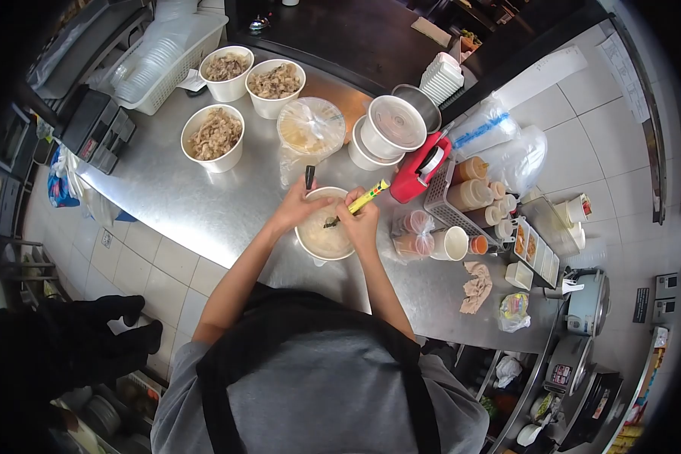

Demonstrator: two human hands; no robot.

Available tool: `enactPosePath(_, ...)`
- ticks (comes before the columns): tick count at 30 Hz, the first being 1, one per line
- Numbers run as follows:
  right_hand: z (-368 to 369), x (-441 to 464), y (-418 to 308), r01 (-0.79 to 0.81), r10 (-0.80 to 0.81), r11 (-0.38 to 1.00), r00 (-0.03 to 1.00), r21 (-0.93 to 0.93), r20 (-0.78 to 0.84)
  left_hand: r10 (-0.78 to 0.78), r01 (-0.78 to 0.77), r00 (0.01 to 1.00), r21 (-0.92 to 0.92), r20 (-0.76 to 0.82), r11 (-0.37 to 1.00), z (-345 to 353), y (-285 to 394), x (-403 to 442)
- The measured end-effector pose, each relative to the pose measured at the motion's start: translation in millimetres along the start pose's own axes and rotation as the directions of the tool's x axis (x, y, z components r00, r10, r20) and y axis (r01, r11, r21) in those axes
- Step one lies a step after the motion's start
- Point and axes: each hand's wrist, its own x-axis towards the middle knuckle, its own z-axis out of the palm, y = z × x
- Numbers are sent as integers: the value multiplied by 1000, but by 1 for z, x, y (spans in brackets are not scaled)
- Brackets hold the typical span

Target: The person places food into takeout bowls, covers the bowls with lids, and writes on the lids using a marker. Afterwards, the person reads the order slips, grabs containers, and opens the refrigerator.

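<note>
Upper left of frame: three filled bowls, the front open bowl (213, 139), the rear open bowl (228, 69) and the right-hand open bowl (275, 82), all heaped with brown chopped food. Filling looks done there; covering isn't, no lids on them. Right of those, upper centre: bagged tub (310, 127), film over it, contents pale yellow. Centre: left hand (304, 209) clamped on the rim of the covered bowl (323, 244), a black cap (310, 177) poking up by its fingers; can't tell how firmly that's pinched. The covered bowl sits on the steel counter (265, 212), mid-frame, cloudy top, looks lidded. Right hand (361, 221) closed around a yellow marker (368, 196), tip end down at the top. Hands are close together over the bowl, one each side. Dark marks show near the tip, so I read marking as under way, partly done; can't tell if it's complete. Right of centre, above: stacked white tubs (393, 125), upper one has a clear lid on, then the red tape dispenser (420, 168). Farther right: sauce bottles (471, 194) in a crate, bagged cups (414, 234), and an open paper cup (450, 244), contents unclear.
</note>
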Motion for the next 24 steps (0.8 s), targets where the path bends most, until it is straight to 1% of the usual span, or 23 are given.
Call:
enactPosePath(2,0,-2,-10,1,0,996,1000,-87,8,10,-11,1000,-11,-2,1000,0,0,-1)
enactPosePath(5,-2,-1,-12,-34,34,993,999,-115,0,20,-20,1000,-2,-4,1000,0,-5,1)
enactPosePath(7,-2,0,-8,-9,9,996,1000,-86,7,8,-8,1000,8,-3,1000,-1,-6,1)
enactPosePath(8,-3,1,-7,4,-3,997,1000,-71,9,12,-12,1000,-8,-5,1000,-1,-4,1)
enactPosePath(11,-1,0,-12,-19,19,994,1000,-106,-9,21,-21,1000,-47,-7,999,1,-3,0)
enactPosePath(14,-3,1,-7,84,-81,987,996,-139,28,27,-28,1000,-56,-13,998,1,-5,0)
enactPosePath(15,-6,1,-6,-53,52,998,998,40,26,28,-29,999,-56,-16,998,1,-6,0)
enactPosePath(16,-8,1,-15,-187,182,958,982,217,47,29,-30,999,-55,-18,998,1,-6,0)
enactPosePath(17,-10,2,-22,-313,302,869,949,383,90,28,-29,999,-58,-20,998,1,-7,0)
enactPosePath(18,-12,4,-25,-307,297,831,950,465,96,26,-27,999,-62,-19,998,1,-8,0)
enactPosePath(21,-22,5,-26,-309,282,736,949,602,141,15,-15,1000,-34,4,999,-1,-11,2)
enactPosePath(24,-26,4,-31,-323,274,660,944,678,183,11,-11,1000,10,19,1000,-4,-20,5)
